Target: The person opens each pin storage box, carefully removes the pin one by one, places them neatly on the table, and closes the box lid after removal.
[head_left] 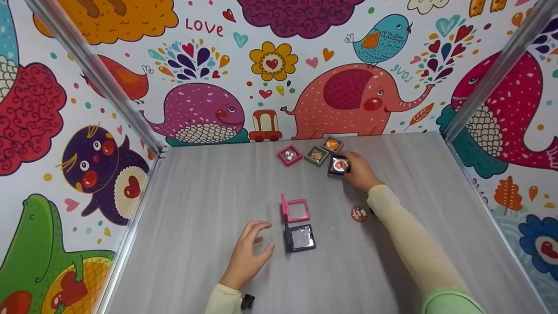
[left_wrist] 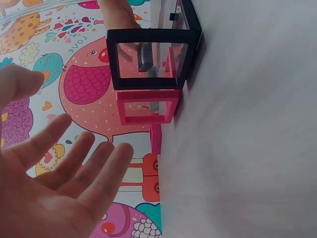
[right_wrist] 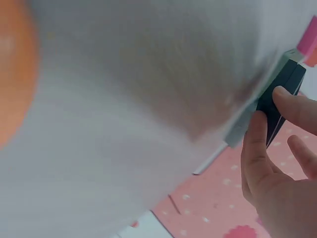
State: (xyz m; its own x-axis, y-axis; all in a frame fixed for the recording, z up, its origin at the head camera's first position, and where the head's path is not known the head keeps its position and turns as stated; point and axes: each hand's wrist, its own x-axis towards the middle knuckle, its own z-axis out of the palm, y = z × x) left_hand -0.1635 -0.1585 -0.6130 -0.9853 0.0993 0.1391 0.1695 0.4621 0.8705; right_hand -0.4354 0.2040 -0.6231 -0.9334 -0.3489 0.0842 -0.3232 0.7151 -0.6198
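Note:
At the back right, my right hand (head_left: 361, 171) pinches a small black display case (head_left: 338, 165) with a round badge visible through its clear window. In the right wrist view, thumb and fingers press on opposite sides of this dark case (right_wrist: 282, 94), beside a grey-green one (right_wrist: 241, 126). My left hand (head_left: 247, 253) hovers with loosely spread fingers, holding nothing. To its right lies another black case (head_left: 302, 237), its lid raised. Just behind that is a pink case (head_left: 297, 210), also with its lid up. Both raised frames, black (left_wrist: 153, 83) and pink (left_wrist: 148, 119), show in the left wrist view.
A loose round badge (head_left: 359, 213) lies on the table (head_left: 209, 196) near the right forearm. Against the back wall sit a closed pink case (head_left: 290, 155), an olive one (head_left: 317, 155) and a grey one (head_left: 332, 144), each with a badge inside. Patterned walls border the table.

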